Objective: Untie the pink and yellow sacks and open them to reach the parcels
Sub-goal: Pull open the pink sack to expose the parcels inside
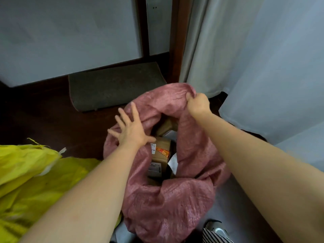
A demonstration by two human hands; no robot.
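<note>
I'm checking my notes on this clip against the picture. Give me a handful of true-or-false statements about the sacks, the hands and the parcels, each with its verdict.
1. The pink woven sack is open at the mouth, with brown cardboard parcels showing inside. True.
2. The right hand lies flat on the floor. False: it grips the sack's far rim, fingers curled round the fabric.
3. The left hand has its fingers spread, at the sack's left rim. True.
4. The yellow woven sack lies to the right of the pink one. False: it lies to the left.
5. A dark grey doormat lies beyond the pink sack. True.
</note>
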